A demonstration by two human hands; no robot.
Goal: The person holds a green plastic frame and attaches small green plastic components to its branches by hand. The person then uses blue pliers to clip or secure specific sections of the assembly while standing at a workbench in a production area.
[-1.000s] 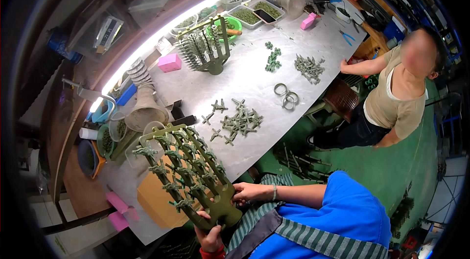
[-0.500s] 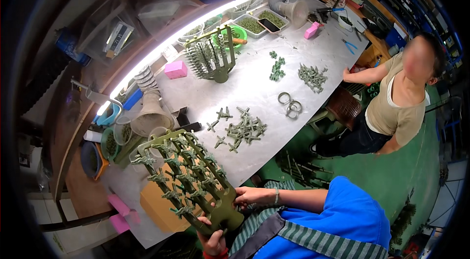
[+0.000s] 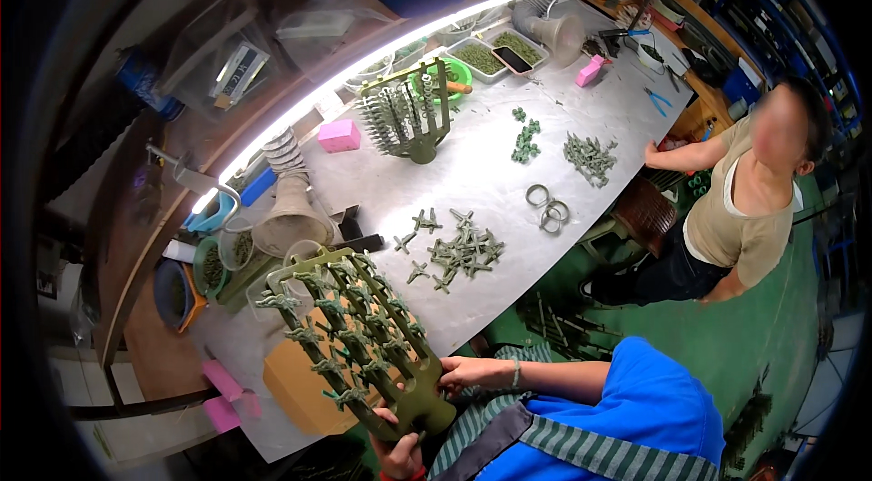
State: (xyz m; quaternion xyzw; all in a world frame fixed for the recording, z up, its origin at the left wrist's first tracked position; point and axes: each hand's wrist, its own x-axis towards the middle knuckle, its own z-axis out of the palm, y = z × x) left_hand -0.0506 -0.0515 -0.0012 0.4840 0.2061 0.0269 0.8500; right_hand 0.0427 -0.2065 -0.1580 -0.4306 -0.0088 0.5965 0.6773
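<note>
A worker in a blue top [image 3: 581, 404] grips an olive-green rack [image 3: 422, 397] of cross-shaped pieces at the near edge of the bench [image 3: 454, 317], fingers of left hand [image 3: 397, 456] and right hand [image 3: 474, 374] pinching its base. Since a second ago, the view has shifted, placing loose crosses [image 3: 468, 254] lower and farther right; the two-handed hold is unchanged.

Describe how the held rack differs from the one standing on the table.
The held rack looks tilted in both hands; the standing rack is upright on the table. The held rack bears chunky green pieces; the standing rack bears thinner, greyer ones. Both are olive-green with round bases.
</note>
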